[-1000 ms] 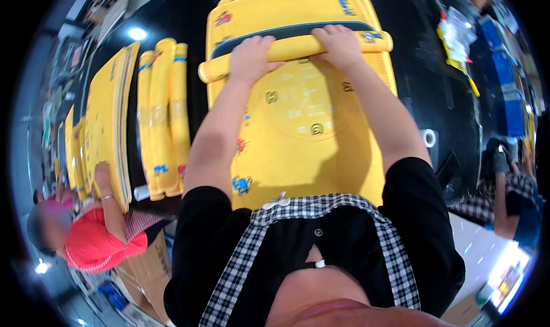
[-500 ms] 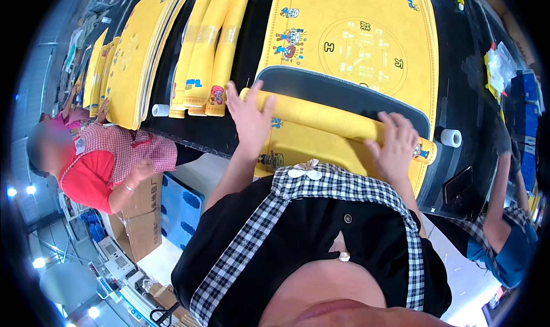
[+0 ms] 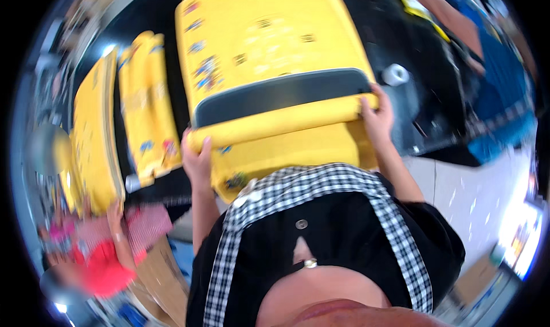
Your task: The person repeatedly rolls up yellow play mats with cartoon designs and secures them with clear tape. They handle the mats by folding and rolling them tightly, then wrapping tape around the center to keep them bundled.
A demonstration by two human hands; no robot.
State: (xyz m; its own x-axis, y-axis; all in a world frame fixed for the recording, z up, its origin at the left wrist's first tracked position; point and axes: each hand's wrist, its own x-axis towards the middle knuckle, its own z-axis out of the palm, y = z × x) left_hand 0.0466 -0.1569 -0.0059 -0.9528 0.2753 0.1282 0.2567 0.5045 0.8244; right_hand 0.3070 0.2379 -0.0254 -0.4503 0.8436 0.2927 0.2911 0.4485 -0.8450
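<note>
A yellow mat, rolled into a tube (image 3: 281,116), lies across the near part of a printed yellow mat (image 3: 275,18). Beyond the tube stretches a dark grey flat piece (image 3: 286,92) with rounded far corners, seemingly the unrolled backing of the same mat. My left hand (image 3: 196,161) grips the tube's left end, thumb on the near side. At the right end, my right hand (image 3: 378,118) curls around the tube with its thumb on top. More printed yellow mat surface (image 3: 286,155) shows between the tube and my apron.
To the left lie taped yellow rolls (image 3: 146,103) and a stack of yellow mats (image 3: 94,132), with a co-worker in red (image 3: 109,264) beside them. White tape rolls sit at left (image 3: 132,183) and right (image 3: 395,75). Another worker's arm (image 3: 452,12) reaches in at the upper right.
My hands have gone from resting spread on the tube to gripping its two ends. The view has turned, so the tube now slants up to the right.
</note>
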